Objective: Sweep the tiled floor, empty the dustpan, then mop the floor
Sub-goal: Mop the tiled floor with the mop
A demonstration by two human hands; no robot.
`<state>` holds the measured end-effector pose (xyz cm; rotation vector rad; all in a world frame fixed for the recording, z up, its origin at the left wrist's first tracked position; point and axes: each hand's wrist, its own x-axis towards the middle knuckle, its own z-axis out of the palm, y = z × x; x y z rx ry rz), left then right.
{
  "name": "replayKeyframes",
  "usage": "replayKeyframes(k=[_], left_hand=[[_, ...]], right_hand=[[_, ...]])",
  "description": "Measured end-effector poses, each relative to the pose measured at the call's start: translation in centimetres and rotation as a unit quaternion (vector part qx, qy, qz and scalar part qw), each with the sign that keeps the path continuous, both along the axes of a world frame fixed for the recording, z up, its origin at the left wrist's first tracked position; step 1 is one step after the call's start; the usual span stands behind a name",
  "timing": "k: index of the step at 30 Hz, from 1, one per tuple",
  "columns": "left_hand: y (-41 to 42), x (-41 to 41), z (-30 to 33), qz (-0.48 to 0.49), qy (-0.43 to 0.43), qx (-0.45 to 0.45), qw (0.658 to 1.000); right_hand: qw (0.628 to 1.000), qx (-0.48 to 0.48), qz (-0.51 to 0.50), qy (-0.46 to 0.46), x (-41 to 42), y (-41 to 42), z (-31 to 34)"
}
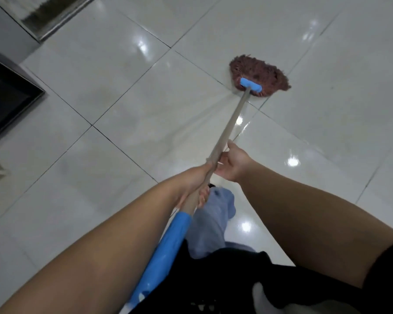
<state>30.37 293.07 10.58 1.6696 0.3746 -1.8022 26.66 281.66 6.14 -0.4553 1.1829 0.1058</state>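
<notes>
The left hand point(196, 182) is wrapped tight around the long tan mop stick with the blue grip point(230, 123). The right hand point(233, 163) is half open, fingers loosely cupping the stick higher up to steer it. The brown stringy mop head point(259, 74) lies flat on the shiny white tiled floor point(123, 105), far out front, so it can wipe. A dark cabinet point(7, 96) stands by the floor's left edge, well apart.

The left hand point(196, 180) covers part of the pole point(233, 120); whether the right hand's point(233, 163) fingers close round it is unclear. Below the hands, the blue grip point(163, 252) (motion-blurred) leaves the bottom edge.
</notes>
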Motion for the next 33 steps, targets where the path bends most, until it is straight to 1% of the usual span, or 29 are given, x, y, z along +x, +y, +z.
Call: replayKeyframes(k=[2,6,12,15,19,22,23,24,26,29,31,33], left_hand=[[2.2,-1.3,0.8,-0.005,0.012,0.006,1.0],[7.3,-2.7,2.0,-0.021,0.008,0.023,0.999],[18.1,-2.1,3.9,-0.064,-0.02,0.055,0.996],[25.9,-1.5,4.3,-0.095,-0.021,0.064,0.993],[39.3,-0.8,5.0,-0.12,-0.001,0.079,0.99],[49.9,-0.4,6.2,-0.152,0.001,0.116,0.982],[54.0,-0.3,6.9,-0.159,-0.003,0.137,0.978],[56.4,-0.2,7.2,-0.177,-0.006,0.152,0.973],[60.2,0.2,7.8,-0.191,-0.016,0.191,0.963],[63.9,1.1,8.2,-0.223,-0.078,0.242,0.941],[64.4,1.3,7.8,-0.247,-0.103,0.249,0.931],[63.8,1.9,7.3,-0.252,-0.1,0.254,0.928]], right_hand=[[1.0,0.012,-0.011,-0.006,-1.7,2.8,0.2],[0.999,0.022,-0.034,-0.019,-3.3,8.3,0.7],[0.998,0.051,-0.012,-0.017,-2.5,18.0,2.3],[0.998,0.061,0.001,-0.003,-1.7,25.1,2.1],[0.997,0.055,-0.041,0.038,-0.6,37.3,0.2],[0.99,0.107,-0.053,0.072,-0.2,46.9,-1.0],[0.986,0.134,-0.045,0.084,0.1,51.0,-1.1],[0.984,0.153,-0.039,0.087,0.1,53.3,-1.0],[0.979,0.184,-0.042,0.08,0.6,57.2,-0.8],[0.971,0.212,-0.052,0.098,1.7,61.7,0.0],[0.968,0.211,-0.066,0.119,2.3,62.5,-0.1],[0.965,0.21,-0.093,0.125,2.9,62.0,-0.5]])
